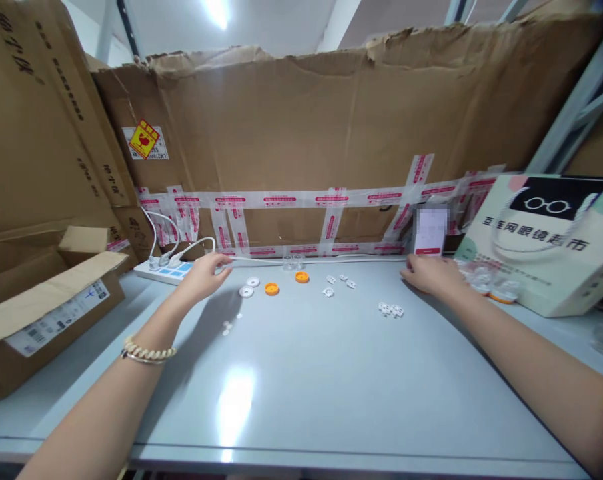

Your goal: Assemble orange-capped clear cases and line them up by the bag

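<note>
While hands (pixel 206 272) (pixel 429 273) stand apart, two orange discs (pixel 272 289) (pixel 302 277) lie between.

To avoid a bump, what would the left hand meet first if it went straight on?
The left hand would probably meet the white cable, then the cardboard box; depth is unclear.

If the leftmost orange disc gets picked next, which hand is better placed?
Left, likely: the left hand looks nearer that orange disc; the right hand is farther off, by the phone.
</note>
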`<state>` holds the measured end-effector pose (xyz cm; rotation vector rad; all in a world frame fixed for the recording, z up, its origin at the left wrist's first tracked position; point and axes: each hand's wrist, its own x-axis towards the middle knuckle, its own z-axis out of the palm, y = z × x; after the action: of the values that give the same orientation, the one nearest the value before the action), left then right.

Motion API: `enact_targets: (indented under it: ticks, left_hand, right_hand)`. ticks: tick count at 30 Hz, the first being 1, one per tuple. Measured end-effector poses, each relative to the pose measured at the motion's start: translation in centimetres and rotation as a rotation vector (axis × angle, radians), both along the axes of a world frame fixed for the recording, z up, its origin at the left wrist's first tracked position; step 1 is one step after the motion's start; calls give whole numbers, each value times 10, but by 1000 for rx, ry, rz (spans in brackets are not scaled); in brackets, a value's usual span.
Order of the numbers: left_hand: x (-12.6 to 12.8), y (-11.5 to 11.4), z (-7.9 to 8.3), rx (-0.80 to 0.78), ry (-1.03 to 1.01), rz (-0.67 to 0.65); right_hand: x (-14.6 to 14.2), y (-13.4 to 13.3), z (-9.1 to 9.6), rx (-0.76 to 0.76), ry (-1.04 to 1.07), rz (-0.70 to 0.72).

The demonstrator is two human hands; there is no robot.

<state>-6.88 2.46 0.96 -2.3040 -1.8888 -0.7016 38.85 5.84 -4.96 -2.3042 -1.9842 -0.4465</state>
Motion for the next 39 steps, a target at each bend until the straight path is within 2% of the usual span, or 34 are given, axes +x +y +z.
enact_targets:
  ticks: [3,6,10,13,15,18,21,23,25,28,33,39]
  left_hand:
    - [-26,2,7,-116,86,92]
    - [-43,0,9,-301,177,133]
    - [-48,1,-2,-474,262,150]
    - [-45,3,-9,-504,299,153]
    - [-42,3,-7,-497,310,143]
    - [-25,-4,0,-436,304,102]
    - [12,-17,3,-339,259,-32]
    - [44,-27,-3,-304,211,-183]
    - [74,-34,-14,-243,92,-445]
    - [105,-39,-32,-207,83,-605]
    - [115,-38,-46,-248,88,-649]
    - [110,-38,-37,-294,4,-694]
  right_hand:
    - [-1,-4,2,45,-7,18]
    - [-4,-6,4,128,-7,65]
    - [-9,-8,8,248,22,127]
    - [-14,-10,10,310,55,191]
    - [-18,-12,11,389,101,272]
    - [-24,-15,13,482,154,367]
    - [-36,-19,17,505,209,492]
    - [-47,-23,19,523,254,595]
    - [-60,-28,18,512,275,679]
    - [-80,-37,15,466,294,799]
    - [-104,-51,9,364,320,958]
    - [-118,-62,4,183,366,1038]
